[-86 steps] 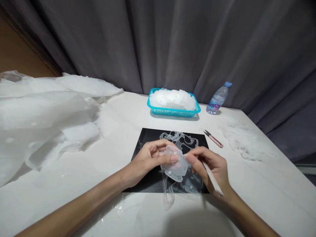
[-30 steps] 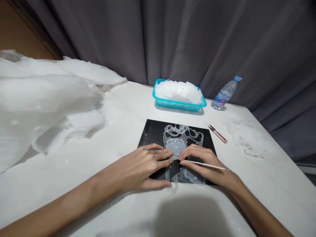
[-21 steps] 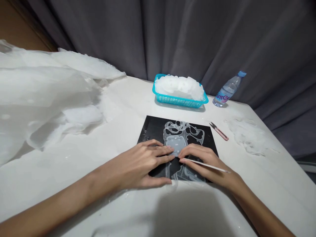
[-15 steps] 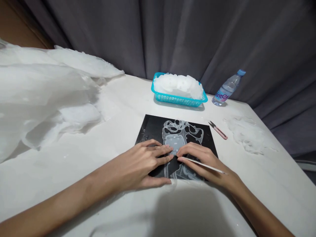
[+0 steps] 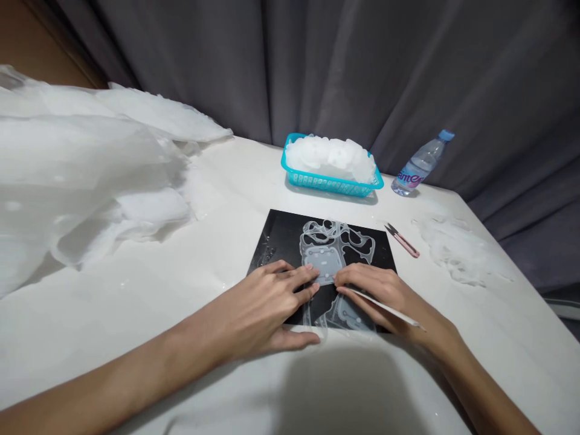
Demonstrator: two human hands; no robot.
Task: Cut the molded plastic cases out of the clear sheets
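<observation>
A translucent, pale moulded sheet (image 5: 324,258) with looping thin edges lies on a black board (image 5: 281,232) in front of me. My left hand (image 5: 283,296) is spread over the board's left part, its fingertips resting on the sheet. With its fingers closed, my right hand (image 5: 376,293) touches the sheet's right edge. A slim white stick (image 5: 389,310) runs back from its fingers over the hand; its front tip is hidden or too small to make out. A second pale panel (image 5: 351,314) of the sheet lies nearer me, partly behind the right hand.
A turquoise basket (image 5: 335,185) heaped with white translucent pieces stands at the back. Beside it is a water bottle (image 5: 417,166). Thread snips (image 5: 402,240) lie right of the board, near a heap of clear scraps (image 5: 457,251). Large white bags (image 5: 90,175) fill the left side.
My right hand has shifted slightly to the right along the sheet's lower edge, with the stick in it. The left hand keeps nearly the same place on the sheet.
</observation>
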